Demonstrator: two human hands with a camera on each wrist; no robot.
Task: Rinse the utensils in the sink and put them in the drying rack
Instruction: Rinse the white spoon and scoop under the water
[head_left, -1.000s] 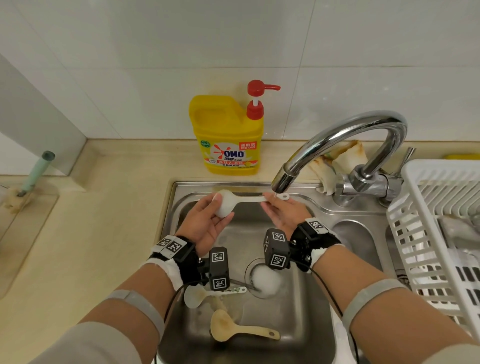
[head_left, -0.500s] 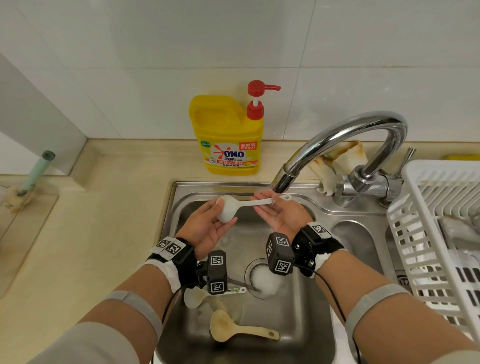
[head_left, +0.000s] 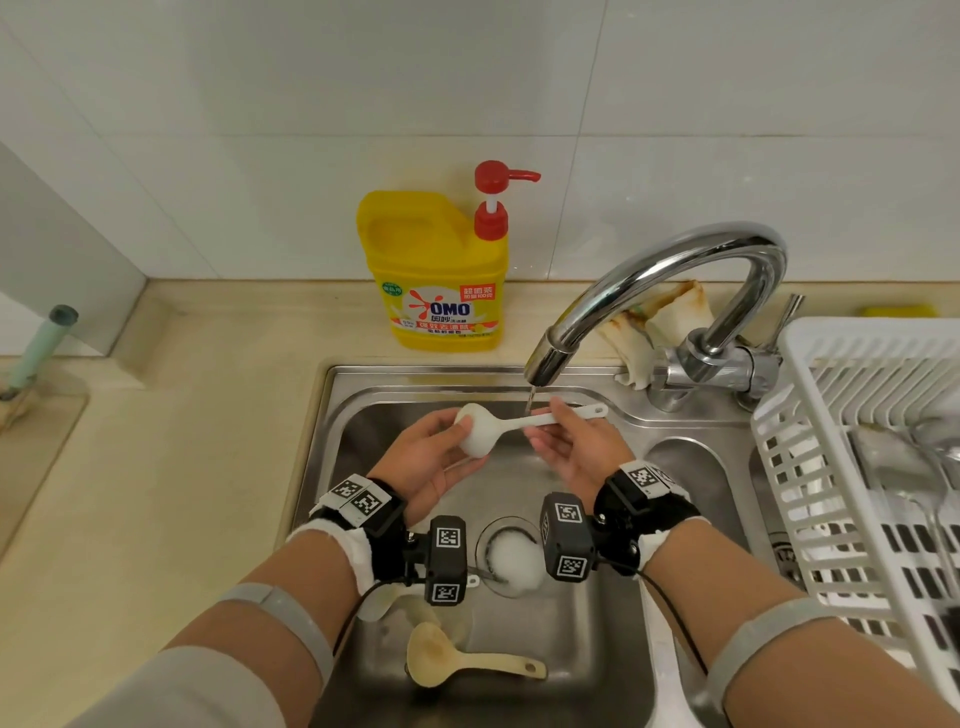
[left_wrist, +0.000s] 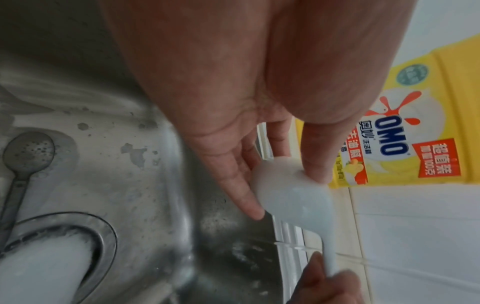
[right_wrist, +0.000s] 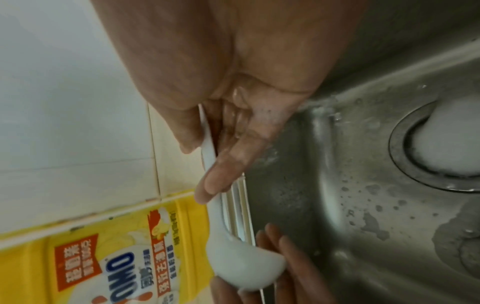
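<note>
Under the faucet (head_left: 649, 291), the left hand (head_left: 426, 462) pinches a white ladle's (head_left: 480, 428) bowl; the right hand (head_left: 576, 447) pinches its handle, above the sink (head_left: 597, 639).

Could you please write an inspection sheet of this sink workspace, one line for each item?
Surface: steel sink, foam on the drain.
Job's things: white ladle under the tap; beige spoon and metal spoon in sink; rack at right.
Clutter: soap bottle, rag.
Grippers: left hand holds the bowl, right hand the handle.
Cables: black wire from right wrist.
Surroundings: white tiles.
</note>
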